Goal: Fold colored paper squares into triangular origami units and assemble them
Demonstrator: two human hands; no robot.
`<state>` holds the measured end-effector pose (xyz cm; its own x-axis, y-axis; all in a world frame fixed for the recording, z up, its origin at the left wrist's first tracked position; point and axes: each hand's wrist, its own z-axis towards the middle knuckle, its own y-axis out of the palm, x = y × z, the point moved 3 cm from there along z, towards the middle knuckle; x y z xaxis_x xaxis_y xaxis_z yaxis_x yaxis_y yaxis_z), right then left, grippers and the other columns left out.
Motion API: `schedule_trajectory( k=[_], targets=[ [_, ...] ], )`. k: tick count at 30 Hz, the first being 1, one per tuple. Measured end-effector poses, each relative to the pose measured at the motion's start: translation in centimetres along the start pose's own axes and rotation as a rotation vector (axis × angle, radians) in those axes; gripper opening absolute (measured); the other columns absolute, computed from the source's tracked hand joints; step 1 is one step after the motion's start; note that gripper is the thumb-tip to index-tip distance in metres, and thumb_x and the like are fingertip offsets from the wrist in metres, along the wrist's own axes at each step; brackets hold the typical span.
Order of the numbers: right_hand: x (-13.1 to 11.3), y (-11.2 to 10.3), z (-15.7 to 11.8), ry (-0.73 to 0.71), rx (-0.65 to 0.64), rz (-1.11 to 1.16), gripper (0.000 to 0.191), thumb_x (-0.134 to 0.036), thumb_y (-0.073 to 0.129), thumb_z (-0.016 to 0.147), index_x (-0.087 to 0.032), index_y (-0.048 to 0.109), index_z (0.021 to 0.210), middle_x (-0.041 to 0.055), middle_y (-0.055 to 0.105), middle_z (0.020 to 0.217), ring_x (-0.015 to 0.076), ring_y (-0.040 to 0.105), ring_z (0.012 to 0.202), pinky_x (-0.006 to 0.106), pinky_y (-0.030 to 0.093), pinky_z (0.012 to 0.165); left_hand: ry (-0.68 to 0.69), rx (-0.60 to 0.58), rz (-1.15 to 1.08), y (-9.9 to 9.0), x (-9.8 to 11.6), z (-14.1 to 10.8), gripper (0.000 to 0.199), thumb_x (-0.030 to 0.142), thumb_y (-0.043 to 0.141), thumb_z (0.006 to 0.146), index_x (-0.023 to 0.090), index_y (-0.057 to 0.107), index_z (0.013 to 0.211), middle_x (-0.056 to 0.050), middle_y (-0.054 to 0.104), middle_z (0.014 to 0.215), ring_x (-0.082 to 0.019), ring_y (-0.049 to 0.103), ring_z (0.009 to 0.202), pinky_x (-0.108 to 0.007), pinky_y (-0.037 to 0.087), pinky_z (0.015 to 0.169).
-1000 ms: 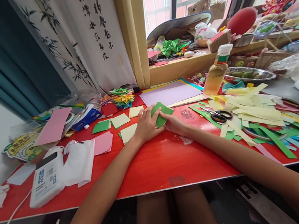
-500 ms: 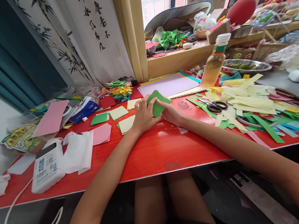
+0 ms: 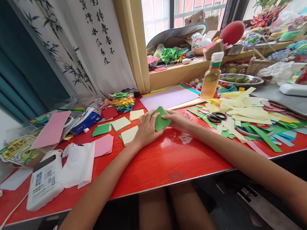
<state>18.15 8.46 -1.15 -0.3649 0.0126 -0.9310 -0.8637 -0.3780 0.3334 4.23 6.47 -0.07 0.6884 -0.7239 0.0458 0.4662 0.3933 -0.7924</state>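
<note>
Between my hands, just over the red table (image 3: 149, 168), is a green square of paper (image 3: 162, 119), perhaps a small stack. My left hand (image 3: 147, 128) grips its left side with bent fingers. On the other side my right hand (image 3: 177, 120) pinches the right edge. Close to my left hand lie pale yellow paper squares (image 3: 129, 135), with bits of green showing under them. Farther left are a green square (image 3: 101, 129) and pink squares (image 3: 103, 145). Black-handled scissors (image 3: 216, 117) rest to the right of my right hand.
Paper strips (image 3: 255, 111) in several colours heap up at the right. Behind stand a bottle (image 3: 211, 77), a metal plate (image 3: 241, 80) and purple sheets (image 3: 170, 98). A folded-paper pile (image 3: 122, 102) sits at the back. At left are a white device (image 3: 45, 184) and a blue box (image 3: 86, 122).
The view has tilted up a little, so the table sits lower in the picture. Both hands still hold the green paper, which has turned slightly.
</note>
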Motion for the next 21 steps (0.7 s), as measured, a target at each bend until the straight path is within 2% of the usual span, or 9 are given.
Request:
schedule_trajectory(
  k=[5, 9, 11, 14, 17, 21],
  targets=[
    [0.9, 1.3, -1.7, 0.016, -0.002, -0.051, 0.032, -0.018, 0.061, 0.068, -0.02, 0.059, 0.099, 0.0006, 0.065, 0.087, 0.0128, 0.059, 0.073, 0.027, 0.047, 0.069, -0.021, -0.089, -0.026, -1.3, 1.1, -2.4, 0.061, 0.041, 0.05, 0.078, 0.017, 0.028, 0.13, -0.015, 0.032, 0.135, -0.027, 0.031, 0.122, -0.045, 0.019, 0.099],
    [1.0, 2.1, -3.7, 0.029, 0.03, -0.173, 0.032, -0.02, 0.06, 0.07, -0.023, 0.056, 0.102, -0.0003, 0.063, 0.093, 0.0143, 0.058, 0.08, 0.028, 0.046, 0.073, -0.053, -0.192, -0.094, -1.5, 1.6, -3.4, 0.066, 0.045, 0.052, 0.076, 0.019, 0.026, 0.131, -0.014, 0.033, 0.134, -0.027, 0.03, 0.123, -0.047, 0.019, 0.1],
    [0.8, 1.9, -4.2, 0.068, 0.057, -0.258, 0.035, -0.023, 0.059, 0.071, -0.025, 0.054, 0.106, -0.0003, 0.062, 0.096, 0.0147, 0.058, 0.082, 0.027, 0.046, 0.072, -0.045, -0.234, -0.131, -1.4, 1.8, -3.3, 0.069, 0.048, 0.052, 0.074, 0.02, 0.025, 0.131, -0.014, 0.033, 0.134, -0.027, 0.03, 0.124, -0.047, 0.019, 0.1],
    [0.5, 0.8, -3.9, 0.145, 0.13, -0.386, 0.042, -0.023, 0.057, 0.071, -0.026, 0.049, 0.113, 0.0, 0.062, 0.088, 0.0147, 0.057, 0.073, 0.026, 0.045, 0.062, 0.001, -0.277, -0.155, -1.2, 2.1, -3.0, 0.069, 0.051, 0.051, 0.075, 0.019, 0.026, 0.131, -0.014, 0.034, 0.134, -0.026, 0.031, 0.123, -0.045, 0.022, 0.1],
    [0.2, -0.9, -2.9, 0.151, 0.16, -0.461, 0.039, -0.019, 0.055, 0.07, -0.025, 0.055, 0.108, 0.0005, 0.06, 0.082, 0.0133, 0.054, 0.066, 0.023, 0.04, 0.055, 0.04, -0.252, -0.134, -1.5, 2.1, -2.7, 0.067, 0.054, 0.047, 0.076, 0.018, 0.03, 0.129, -0.014, 0.038, 0.132, -0.026, 0.034, 0.121, -0.044, 0.025, 0.1],
    [-0.2, -2.4, -2.1, 0.129, 0.181, -0.539, 0.031, -0.013, 0.055, 0.064, -0.021, 0.063, 0.094, 0.0004, 0.059, 0.079, 0.0108, 0.05, 0.065, 0.019, 0.034, 0.051, 0.026, -0.152, -0.029, -2.1, 1.3, -2.2, 0.036, 0.038, 0.035, 0.087, 0.017, 0.046, 0.114, -0.01, 0.052, 0.115, -0.022, 0.046, 0.107, -0.039, 0.033, 0.092]
  ],
)
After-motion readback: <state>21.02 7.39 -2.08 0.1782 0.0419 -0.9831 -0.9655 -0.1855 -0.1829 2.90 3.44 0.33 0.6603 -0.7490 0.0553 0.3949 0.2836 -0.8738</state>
